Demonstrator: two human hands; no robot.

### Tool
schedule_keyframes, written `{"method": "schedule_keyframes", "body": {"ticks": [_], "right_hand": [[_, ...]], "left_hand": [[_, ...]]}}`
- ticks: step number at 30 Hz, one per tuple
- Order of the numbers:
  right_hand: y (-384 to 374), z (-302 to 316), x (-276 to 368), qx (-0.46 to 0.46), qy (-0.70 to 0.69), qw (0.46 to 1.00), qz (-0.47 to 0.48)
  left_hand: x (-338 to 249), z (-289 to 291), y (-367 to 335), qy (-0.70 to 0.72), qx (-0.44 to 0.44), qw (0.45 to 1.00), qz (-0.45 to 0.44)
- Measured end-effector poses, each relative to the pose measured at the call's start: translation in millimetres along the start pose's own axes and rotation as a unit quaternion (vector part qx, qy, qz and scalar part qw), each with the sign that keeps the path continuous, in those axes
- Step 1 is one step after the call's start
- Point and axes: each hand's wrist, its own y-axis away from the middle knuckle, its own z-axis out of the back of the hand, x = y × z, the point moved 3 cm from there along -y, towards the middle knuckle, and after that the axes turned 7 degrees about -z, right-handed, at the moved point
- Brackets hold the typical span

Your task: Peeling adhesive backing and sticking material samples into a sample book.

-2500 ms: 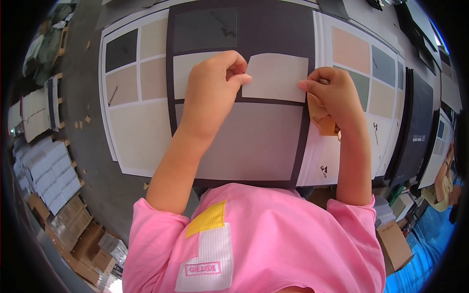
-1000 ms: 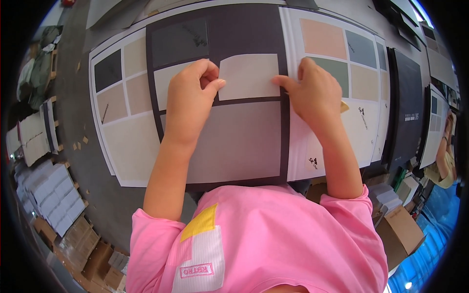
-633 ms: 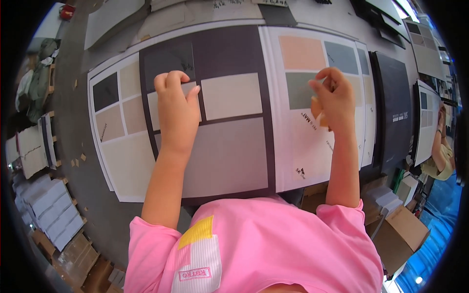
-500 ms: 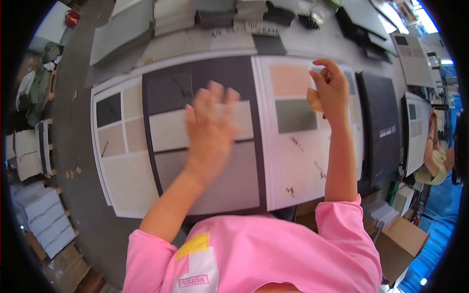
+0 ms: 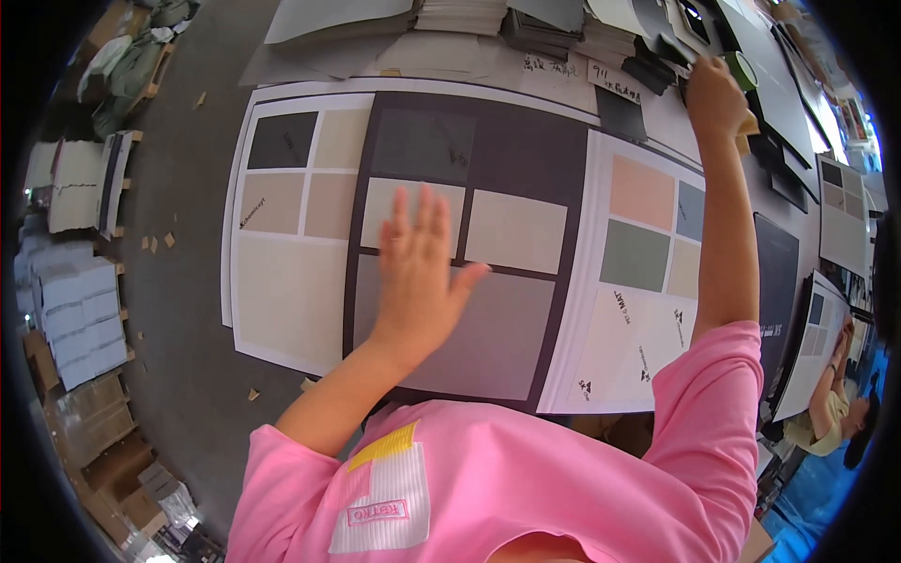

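Observation:
In front of me lies an opened sample board of joined panels, with a black middle panel [image 5: 511,155] carrying a dark grey swatch [image 5: 422,145], two off-white swatches [image 5: 518,230] and a large grey one [image 5: 488,333]. My left hand [image 5: 418,272] is over this panel, fingers stretched and thumb apart, covering part of an off-white swatch; whether it presses down I cannot tell. My right hand [image 5: 718,98] is closed at the far right, beside the swatch stacks. A small tan piece [image 5: 748,124] shows at its palm. A dark flat piece [image 5: 674,49] is at its fingertips; its hold is unclear.
Stacks of grey and white sheets [image 5: 460,17] line the table's far side. A green tape roll [image 5: 741,70] sits beside my right hand. A black folder [image 5: 777,272] lies to the right. Another person [image 5: 831,403] works at a board farther right. White stacked packs [image 5: 80,310] stand left.
My right hand has moved from over the right panel to the far stacks, the tan piece still with it. My left hand stays over the middle panel. The whole view has shifted.

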Motion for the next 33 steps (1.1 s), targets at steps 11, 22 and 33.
{"method": "schedule_keyframes", "body": {"ticks": [11, 22, 33], "right_hand": [[201.1, 218.4, 134.8, 0.595, -0.689, 0.172, -0.377], [182.4, 256.1, 115.8, 0.334, -0.674, 0.657, -0.053], [203.6, 246.7, 122.6, 0.373, -0.826, 0.357, -0.224]], "left_hand": [[-33.4, 16.4, -22.8, 0.732, -0.145, 0.659, -0.095], [-65.2, 26.2, -7.0, 0.395, 0.044, 0.917, -0.02], [-86.4, 31.3, 1.8, 0.638, 0.205, 0.742, 0.024]]}}
